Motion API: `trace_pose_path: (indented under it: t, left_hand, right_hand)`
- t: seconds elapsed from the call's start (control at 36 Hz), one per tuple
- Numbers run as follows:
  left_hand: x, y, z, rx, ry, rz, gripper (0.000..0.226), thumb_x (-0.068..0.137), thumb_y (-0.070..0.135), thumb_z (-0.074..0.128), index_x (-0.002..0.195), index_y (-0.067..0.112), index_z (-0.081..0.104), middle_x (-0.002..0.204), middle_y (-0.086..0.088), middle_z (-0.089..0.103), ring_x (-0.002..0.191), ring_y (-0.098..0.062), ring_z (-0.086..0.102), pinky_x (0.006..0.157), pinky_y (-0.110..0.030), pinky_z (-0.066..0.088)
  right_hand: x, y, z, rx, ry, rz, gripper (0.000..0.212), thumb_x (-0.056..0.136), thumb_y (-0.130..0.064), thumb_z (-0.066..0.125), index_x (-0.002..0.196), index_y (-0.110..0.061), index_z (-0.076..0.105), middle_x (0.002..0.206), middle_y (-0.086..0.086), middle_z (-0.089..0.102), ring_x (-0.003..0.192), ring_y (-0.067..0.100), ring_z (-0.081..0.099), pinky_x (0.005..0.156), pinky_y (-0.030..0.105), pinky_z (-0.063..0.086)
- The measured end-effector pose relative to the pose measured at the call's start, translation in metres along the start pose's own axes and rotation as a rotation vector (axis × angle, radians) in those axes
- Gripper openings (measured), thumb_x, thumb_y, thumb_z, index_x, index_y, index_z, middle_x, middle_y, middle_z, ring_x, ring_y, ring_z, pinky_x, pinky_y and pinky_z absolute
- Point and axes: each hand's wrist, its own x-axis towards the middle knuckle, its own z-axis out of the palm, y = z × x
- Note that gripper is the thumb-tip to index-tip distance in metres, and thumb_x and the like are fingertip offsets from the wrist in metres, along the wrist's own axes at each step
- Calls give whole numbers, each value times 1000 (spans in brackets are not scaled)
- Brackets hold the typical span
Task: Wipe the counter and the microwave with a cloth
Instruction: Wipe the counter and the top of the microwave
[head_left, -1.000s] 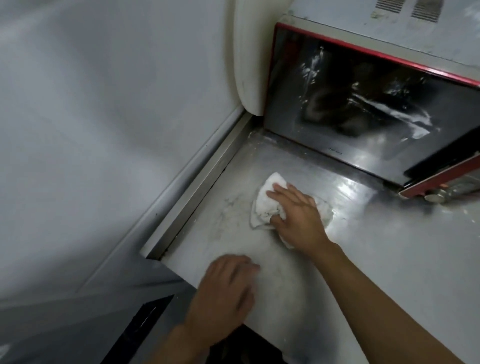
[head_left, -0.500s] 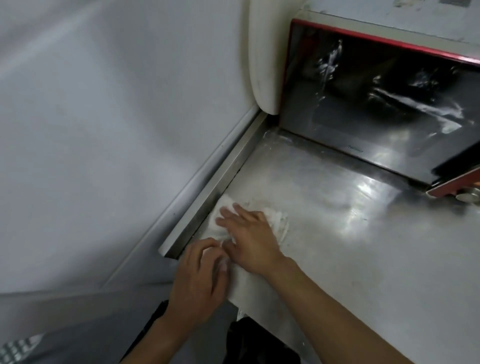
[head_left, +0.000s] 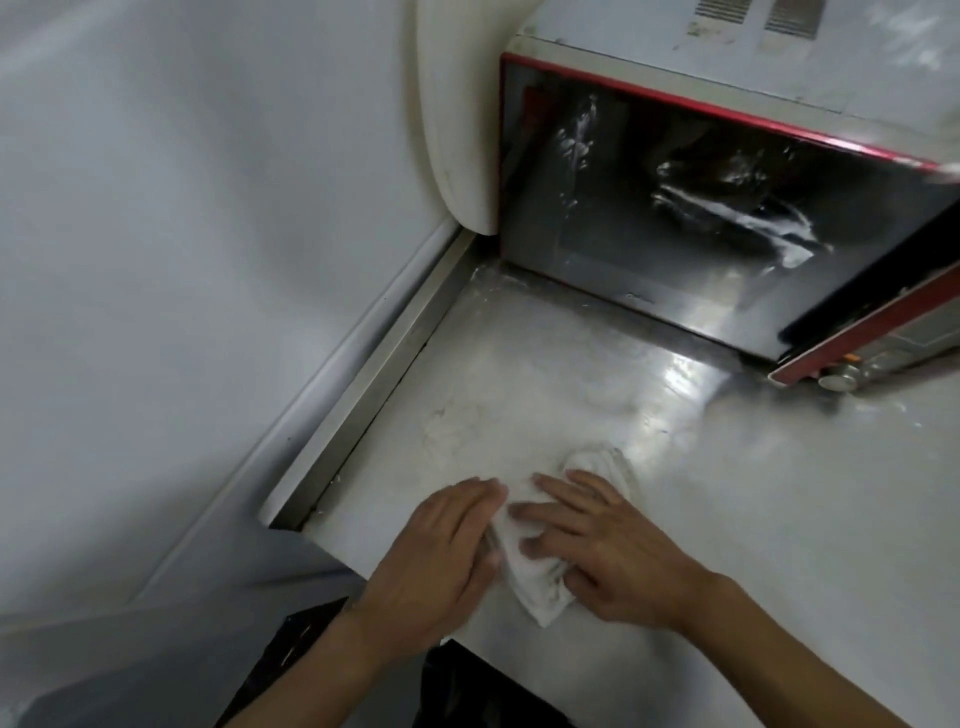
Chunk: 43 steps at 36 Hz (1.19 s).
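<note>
Pressing the cloth (head_left: 536, 590) onto the tabletop (head_left: 753, 509), my right grip (head_left: 602, 551) lies flat-fingered on it; my left grip (head_left: 441, 556), flat too, touches its left edge. The microwave (head_left: 701, 218) stands ahead, nearer my right grip.

I watch the cloth (head_left: 540, 587) come away from the raised metal strip (head_left: 374, 384) at the left of the counter (head_left: 779, 493), where it lay half a second ago. It now sits further right, near the front edge. The right hand (head_left: 608, 561) has travelled with it, pressed flat on top. The left hand (head_left: 441, 561), apart a second ago, now touches the cloth's left side.
</note>
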Motion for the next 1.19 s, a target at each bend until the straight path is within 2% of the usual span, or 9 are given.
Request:
trace_pose_path:
  t: [0.14, 0.28, 0.36, 0.44, 0.56, 0.67, 0.83, 1.03, 1.19]
  left_hand:
    - [39, 44, 19, -37, 27, 142, 50, 105, 29, 53, 151, 12, 49, 157, -5, 47, 146, -21, 43, 124, -38, 29]
    - [83, 79, 45, -15, 27, 298, 43, 98, 17, 51, 140, 9, 60, 150, -12, 54, 141, -29, 48, 122, -41, 35]
    - [106, 92, 64, 135, -66, 306, 54, 103, 28, 42, 154, 9, 45, 162, -14, 40, 154, -31, 33, 124, -47, 32]
    - [119, 100, 79, 189, -159, 239, 66, 105, 48, 38, 163, 17, 31, 170, -15, 25, 159, -33, 18, 127, -53, 24]
    - [132, 97, 84, 175, -169, 204, 65, 100, 65, 39, 158, 38, 36, 173, -11, 19, 160, -29, 12, 129, -54, 14]
    - [154, 99, 83, 180, -153, 168, 64, 98, 69, 40, 155, 41, 43, 173, -7, 19, 161, -25, 10, 127, -56, 16]
    - [143, 107, 85, 262, -193, 174, 64, 98, 69, 38, 157, 44, 38, 174, -4, 14, 161, -28, 9, 125, -62, 13]
    - [131, 117, 92, 286, -181, 293, 60, 95, 70, 44, 152, 49, 44, 173, -5, 21, 158, -32, 21, 122, -67, 19]
    - [184, 114, 95, 261, -194, 152, 73, 91, 74, 43, 159, 51, 29, 175, 5, 6, 160, -26, 5, 125, -64, 8]
  right_hand:
    - [-65, 19, -20, -34, 152, 263, 27, 86, -34, 62, 108, -44, 73, 149, 1, 55, 149, 26, 40, 125, 43, 20]
    - [-93, 12, -30, 81, 513, 496, 35, 87, -18, 46, 114, -23, 69, 134, 2, 63, 130, 21, 55, 118, 37, 32]
    - [-94, 5, -25, 82, 675, 727, 42, 90, -17, 39, 122, -9, 66, 135, 10, 58, 127, 27, 52, 113, 33, 33]
    - [-103, 7, -17, 69, 732, 881, 42, 86, -4, 43, 122, -11, 63, 138, 9, 52, 125, 28, 50, 109, 41, 36]
    - [-115, 6, -9, 67, 697, 951, 41, 88, -9, 43, 124, -17, 60, 140, 12, 51, 124, 34, 53, 109, 40, 37]
    - [-135, 10, -1, -44, 530, 1005, 45, 95, -26, 46, 138, -15, 56, 147, 19, 50, 135, 38, 48, 116, 51, 36]
    - [-187, 22, 13, -122, 203, 1240, 66, 102, -61, 12, 164, -38, 18, 172, 11, 12, 159, 35, 8, 127, 52, 7]
    - [-193, 25, 27, -170, 225, 1211, 61, 107, -59, 14, 164, -38, 17, 171, 9, 18, 158, 35, 16, 124, 53, 9]
    - [-196, 26, 31, -191, 258, 1196, 60, 107, -58, 18, 163, -37, 22, 171, 9, 18, 158, 34, 15, 124, 54, 13]
